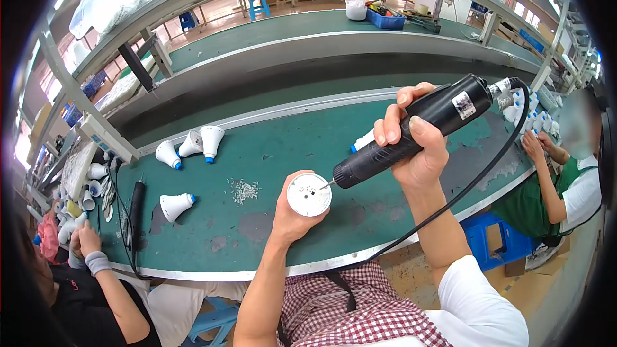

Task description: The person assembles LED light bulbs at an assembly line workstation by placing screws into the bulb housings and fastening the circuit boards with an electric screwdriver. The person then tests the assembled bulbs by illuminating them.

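Note:
In my right hand (418,135) is a black corded electric screwdriver (411,130), its fingers wrapped round the body. The screwdriver tilts down to the left, and its thin bit meets the edge area of a round white LED bulb face (309,195). My left hand (292,213) is closed around this bulb and keeps its flat face, with small dark components, turned up. A white bulb piece with a blue end (364,141) lies behind the screwdriver, partly hidden. To the left is a pile of tiny screws (243,191) on the green table (212,218).
Several white bulb housings, one of them (176,206) nearest, lie on the left. A second black screwdriver (137,209) with a cord rests beside them. Co-workers sit at both sides, one hand (87,241) at left. The black cord (475,183) loops down at right. A metal rail (270,113) runs behind.

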`<act>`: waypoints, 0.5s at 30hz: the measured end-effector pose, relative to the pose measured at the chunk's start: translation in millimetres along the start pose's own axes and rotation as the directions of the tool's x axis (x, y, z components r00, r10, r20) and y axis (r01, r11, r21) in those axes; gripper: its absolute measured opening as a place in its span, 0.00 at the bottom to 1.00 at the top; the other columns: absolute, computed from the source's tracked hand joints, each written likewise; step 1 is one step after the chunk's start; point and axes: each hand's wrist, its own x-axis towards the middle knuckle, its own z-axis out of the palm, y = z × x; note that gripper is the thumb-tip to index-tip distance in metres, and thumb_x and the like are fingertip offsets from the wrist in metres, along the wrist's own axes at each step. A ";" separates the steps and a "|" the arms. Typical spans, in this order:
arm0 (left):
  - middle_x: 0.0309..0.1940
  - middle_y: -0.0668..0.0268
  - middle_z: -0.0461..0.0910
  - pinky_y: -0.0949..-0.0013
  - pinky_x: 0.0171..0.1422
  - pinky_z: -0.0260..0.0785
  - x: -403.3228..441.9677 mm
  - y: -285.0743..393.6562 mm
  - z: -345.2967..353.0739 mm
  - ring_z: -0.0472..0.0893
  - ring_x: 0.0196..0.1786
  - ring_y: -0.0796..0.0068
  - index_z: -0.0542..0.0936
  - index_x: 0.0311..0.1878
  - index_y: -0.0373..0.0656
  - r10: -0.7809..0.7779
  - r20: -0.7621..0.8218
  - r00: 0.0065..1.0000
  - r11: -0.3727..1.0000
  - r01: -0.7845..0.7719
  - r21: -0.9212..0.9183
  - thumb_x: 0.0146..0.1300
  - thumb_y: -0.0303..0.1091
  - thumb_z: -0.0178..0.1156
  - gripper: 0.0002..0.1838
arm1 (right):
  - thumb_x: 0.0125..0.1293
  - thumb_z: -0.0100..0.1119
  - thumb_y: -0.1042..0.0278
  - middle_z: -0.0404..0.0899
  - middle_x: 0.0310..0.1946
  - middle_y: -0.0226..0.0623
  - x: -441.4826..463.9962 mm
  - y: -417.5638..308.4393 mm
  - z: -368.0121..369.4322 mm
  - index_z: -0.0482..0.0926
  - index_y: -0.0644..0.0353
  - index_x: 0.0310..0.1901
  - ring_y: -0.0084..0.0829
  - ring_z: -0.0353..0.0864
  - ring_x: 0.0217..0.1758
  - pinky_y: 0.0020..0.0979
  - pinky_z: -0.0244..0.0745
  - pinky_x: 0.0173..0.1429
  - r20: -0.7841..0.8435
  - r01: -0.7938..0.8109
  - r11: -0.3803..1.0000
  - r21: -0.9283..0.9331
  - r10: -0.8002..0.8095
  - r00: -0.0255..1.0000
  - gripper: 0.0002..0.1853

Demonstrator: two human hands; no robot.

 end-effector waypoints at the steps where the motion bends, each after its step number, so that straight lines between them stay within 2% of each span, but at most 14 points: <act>1: 0.41 0.67 0.72 0.74 0.50 0.66 0.0 0.3 0.0 0.73 0.44 0.77 0.67 0.49 0.40 -0.002 -0.001 1.000 1.000 0.002 0.001 0.34 0.22 0.68 0.33 | 0.49 0.51 0.77 0.67 0.35 0.37 0.1 0.6 1.2 0.64 0.62 0.42 0.27 0.74 0.25 0.31 0.73 0.30 -0.001 -0.002 1.000 0.002 0.002 1.000 0.16; 4: 0.40 0.66 0.72 0.74 0.50 0.66 -0.6 1.6 0.8 0.73 0.43 0.77 0.67 0.49 0.40 -0.004 -0.009 1.000 1.000 0.004 0.006 0.34 0.22 0.67 0.33 | 0.48 0.51 0.78 0.68 0.34 0.38 0.2 -0.1 4.1 0.64 0.63 0.42 0.27 0.75 0.24 0.31 0.73 0.30 -0.017 0.008 0.998 -0.065 -0.010 1.000 0.17; 6: 0.40 0.66 0.72 0.73 0.50 0.66 -0.5 1.0 0.5 0.73 0.44 0.76 0.67 0.49 0.40 -0.001 0.000 1.000 0.999 0.001 0.038 0.33 0.22 0.67 0.33 | 0.47 0.52 0.79 0.69 0.33 0.39 0.2 -1.4 5.1 0.64 0.64 0.42 0.27 0.75 0.23 0.31 0.73 0.29 0.028 0.004 0.981 -0.195 0.001 1.000 0.17; 15: 0.40 0.66 0.73 0.74 0.50 0.66 -0.4 -1.3 0.8 0.73 0.44 0.76 0.67 0.49 0.40 0.011 -0.006 1.000 0.999 -0.011 0.031 0.33 0.22 0.67 0.33 | 0.47 0.54 0.80 0.70 0.30 0.38 -2.2 -1.2 8.5 0.64 0.67 0.40 0.27 0.76 0.23 0.30 0.73 0.29 0.022 0.014 0.980 -0.198 -0.010 1.000 0.17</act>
